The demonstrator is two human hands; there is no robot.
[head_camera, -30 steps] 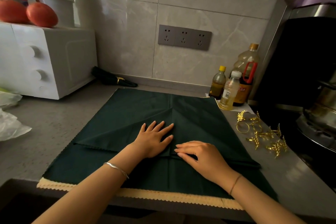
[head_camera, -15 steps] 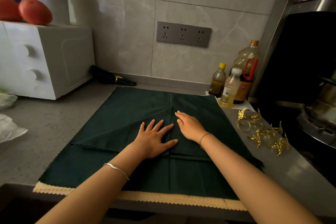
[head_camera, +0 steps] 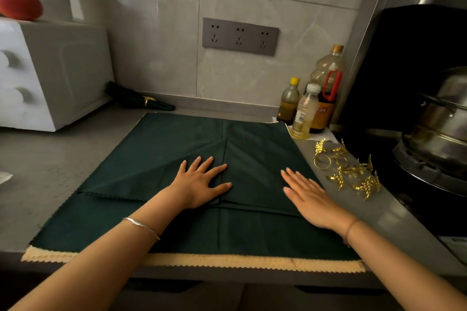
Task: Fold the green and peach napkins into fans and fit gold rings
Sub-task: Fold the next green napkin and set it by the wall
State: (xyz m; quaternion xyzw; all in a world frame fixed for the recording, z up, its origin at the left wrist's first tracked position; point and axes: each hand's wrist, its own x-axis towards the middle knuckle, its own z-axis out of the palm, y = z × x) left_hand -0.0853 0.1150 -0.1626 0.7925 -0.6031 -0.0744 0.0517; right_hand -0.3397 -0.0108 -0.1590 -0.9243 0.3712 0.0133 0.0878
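The right hand (head_camera: 308, 197) is no longer at the centre seam of the green napkin (head_camera: 164, 159). One second ago it lies beside the left hand (head_camera: 199, 184) at the lower fold edge. Half a second ago it sits on the seam, above the left fingertips. It now lies flat on the right flap, fingers straight, well apart from the left hand and near the gold rings (head_camera: 348, 171).

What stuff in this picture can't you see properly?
Peach napkin: head view, only its scalloped edge shows; the green napkin covers the rest.
Rolled napkin by the wall: too dark to tell its folds.
Bottle label: too small to read.
Red fruit: cut off by the left edge.
Pot: cut off by the right edge.
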